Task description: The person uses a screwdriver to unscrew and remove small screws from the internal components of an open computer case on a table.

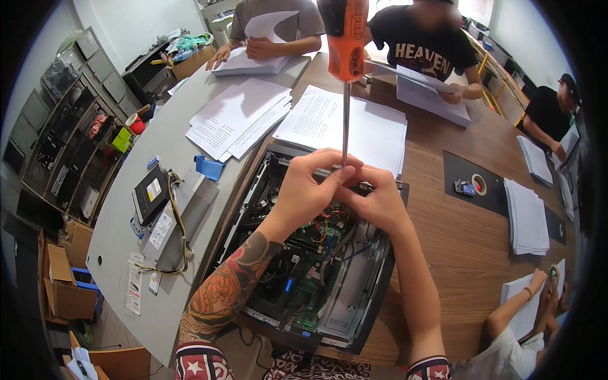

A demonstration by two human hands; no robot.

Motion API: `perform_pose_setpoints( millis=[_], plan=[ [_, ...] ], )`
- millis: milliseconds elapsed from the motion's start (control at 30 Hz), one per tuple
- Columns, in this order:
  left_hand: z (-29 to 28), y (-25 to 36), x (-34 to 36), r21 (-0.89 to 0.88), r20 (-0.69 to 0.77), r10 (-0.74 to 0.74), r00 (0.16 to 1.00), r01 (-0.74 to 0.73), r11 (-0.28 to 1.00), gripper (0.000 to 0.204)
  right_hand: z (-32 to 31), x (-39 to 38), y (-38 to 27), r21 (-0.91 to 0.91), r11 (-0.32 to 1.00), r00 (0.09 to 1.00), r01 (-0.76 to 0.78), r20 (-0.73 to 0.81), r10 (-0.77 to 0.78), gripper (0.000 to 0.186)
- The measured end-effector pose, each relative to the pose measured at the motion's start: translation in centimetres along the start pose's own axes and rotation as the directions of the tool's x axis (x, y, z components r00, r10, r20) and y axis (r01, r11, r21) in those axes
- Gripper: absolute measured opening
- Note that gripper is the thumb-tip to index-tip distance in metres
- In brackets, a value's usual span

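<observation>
A screwdriver with an orange and black handle stands upright, handle at the top, shaft pointing down. My left hand pinches the low part of its shaft between thumb and index finger. Right against those fingers, my right hand is closed, thumb and fingertips pressed together around the shaft's lower end. The tip and anything small held there are hidden by my fingers. Both hands are above an opened desktop computer case, with its green circuit board, cables and metal tray showing.
On the grey tabletop at left lie a power supply with cables, a black optical drive and a blue plastic piece. Paper stacks lie beyond the case. Tape sits at right. Several people handle papers around the table.
</observation>
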State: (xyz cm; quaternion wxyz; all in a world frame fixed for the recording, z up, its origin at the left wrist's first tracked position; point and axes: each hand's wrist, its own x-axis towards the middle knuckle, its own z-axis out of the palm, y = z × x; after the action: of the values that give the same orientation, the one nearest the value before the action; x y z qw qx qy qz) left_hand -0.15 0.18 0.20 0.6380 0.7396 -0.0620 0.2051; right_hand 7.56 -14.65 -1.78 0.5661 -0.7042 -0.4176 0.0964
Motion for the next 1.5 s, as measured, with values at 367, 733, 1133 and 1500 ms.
perform_pose_setpoints(
  millis=[367,733,1133,1500],
  plan=[
    [0.1,0.2,0.1,0.137,0.070,0.079,0.994,-0.088,0.987,0.018,0.2,0.1,1.0,0.024,0.994,0.994,0.110,-0.032,-0.109,0.022],
    [-0.4,-0.8,0.4,-0.017,0.035,0.107,0.994,-0.106,0.994,0.014,0.1,0.2,0.5,0.147,0.983,0.993,0.108,-0.066,-0.099,0.019],
    [0.0,-0.4,0.2,-0.013,-0.002,0.091,0.996,-0.091,0.996,0.014,0.1,0.3,0.5,0.110,0.989,0.994,0.100,-0.058,-0.094,0.022],
    [-0.6,0.3,0.1,0.119,-0.044,0.106,0.993,-0.100,0.988,0.011,0.2,0.3,0.4,0.111,0.984,0.988,0.138,-0.080,-0.130,0.023]
  ],
)
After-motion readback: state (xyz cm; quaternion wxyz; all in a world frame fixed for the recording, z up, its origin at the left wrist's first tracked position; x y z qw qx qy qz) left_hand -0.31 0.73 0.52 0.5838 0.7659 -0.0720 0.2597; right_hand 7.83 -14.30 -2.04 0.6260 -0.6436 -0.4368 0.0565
